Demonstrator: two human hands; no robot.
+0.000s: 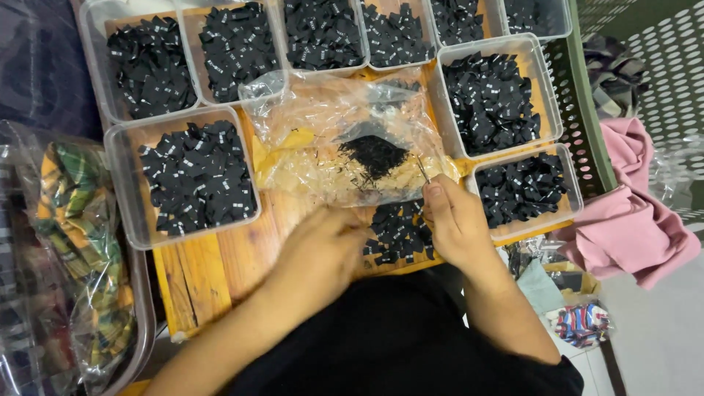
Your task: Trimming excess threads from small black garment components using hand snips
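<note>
A thin pin [423, 171] is pinched between thumb and fingertips of the right hand [455, 224], just at the near right edge of a clear plastic bag [345, 136]. The pin's long axis runs up and slightly left, its free end pointing towards the bag. The bag lies on the wooden table [198, 271], a dark tuft of threads [374, 155] at its middle. The left hand [323, 253] is blurred; whether it is closed cannot be told. It rests beside loose black labels [396, 235]. Clear tubs [117, 183] of labels are ranged around, probably for easy reach. A pink cloth [631, 220] lies to the right.
</note>
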